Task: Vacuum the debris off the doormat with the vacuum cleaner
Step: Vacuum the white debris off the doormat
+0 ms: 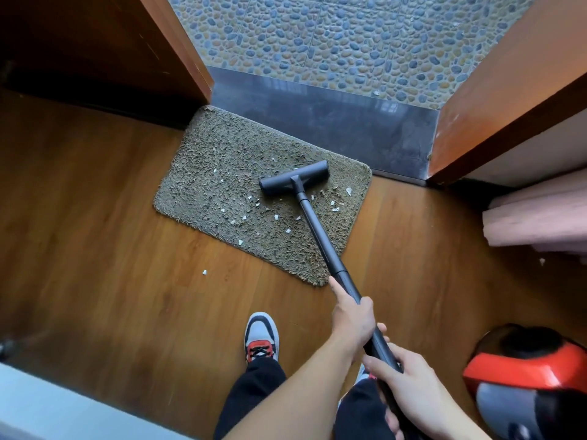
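Both hands grip the black wand (320, 239) of the vacuum cleaner. Nearest the camera, the right hand (409, 382) curls its fingers round the tube. The left hand (352, 315) wraps it further along, forefinger laid straight down the tube. Below the arms, dark trouser legs and a grey, black and red sneaker (261, 338) stand on the wooden floor (95, 217). The vacuum's red and black canister (524, 376) sits at the person's right.

The wand slants up to the floor head (293, 177), which rests flat on the far right part of the shaggy olive doormat (206, 160). White scraps of debris (240, 242) are scattered over the mat, mostly on its near half and beside the head. One stray scrap (204, 272) lies on the boards just off the near edge. The mat's far edge lies against a dark stone threshold (317, 122), with pebble-patterned tiles (317, 33) beyond, between wooden door frames
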`<state>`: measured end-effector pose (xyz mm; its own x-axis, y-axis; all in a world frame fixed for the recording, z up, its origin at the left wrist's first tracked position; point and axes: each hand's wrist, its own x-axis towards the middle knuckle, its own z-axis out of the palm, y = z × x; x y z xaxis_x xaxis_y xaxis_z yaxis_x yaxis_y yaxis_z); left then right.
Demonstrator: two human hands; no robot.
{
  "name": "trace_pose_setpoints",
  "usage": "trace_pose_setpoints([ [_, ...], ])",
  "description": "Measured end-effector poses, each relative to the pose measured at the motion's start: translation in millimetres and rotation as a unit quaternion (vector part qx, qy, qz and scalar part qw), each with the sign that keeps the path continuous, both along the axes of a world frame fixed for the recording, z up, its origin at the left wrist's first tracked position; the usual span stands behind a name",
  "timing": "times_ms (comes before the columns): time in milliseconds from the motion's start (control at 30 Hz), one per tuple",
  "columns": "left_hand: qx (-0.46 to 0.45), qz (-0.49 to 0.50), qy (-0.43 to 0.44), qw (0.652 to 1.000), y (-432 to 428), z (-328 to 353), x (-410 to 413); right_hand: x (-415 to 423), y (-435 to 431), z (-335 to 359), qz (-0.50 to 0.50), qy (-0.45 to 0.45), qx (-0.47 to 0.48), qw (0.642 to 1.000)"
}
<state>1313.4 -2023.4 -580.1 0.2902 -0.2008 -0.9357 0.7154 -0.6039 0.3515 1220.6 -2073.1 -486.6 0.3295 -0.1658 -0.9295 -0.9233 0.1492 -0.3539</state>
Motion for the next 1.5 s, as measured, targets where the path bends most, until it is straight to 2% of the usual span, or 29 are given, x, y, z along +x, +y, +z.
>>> trace_pose_setpoints([
  [200, 0.027, -0.061, -0.014, 0.998, 0, 3, -32, -31, 2, 2, 0.009, 0.018, -0.013, 1.000],
  [633, -0.021, 0.041, -0.007, 0.999, -6, -10, 21, 19, 1, -1, -0.068, -0.009, 0.029, 0.997],
  [967, -0.041, 0.043, -0.007, 0.998, -8, -19, 79, 76, 6, -10, -0.069, -0.017, 0.008, 0.997],
  [1267, -0.024, 0.002, 0.008, 1.000, 17, -7, 87, 83, 35, -1, -0.077, -0.003, 0.004, 0.997],
  [1500, -0.007, -0.049, 0.020, 0.999, 55, 10, 43, 33, 72, 15, -0.101, -0.001, 0.032, 0.994],
])
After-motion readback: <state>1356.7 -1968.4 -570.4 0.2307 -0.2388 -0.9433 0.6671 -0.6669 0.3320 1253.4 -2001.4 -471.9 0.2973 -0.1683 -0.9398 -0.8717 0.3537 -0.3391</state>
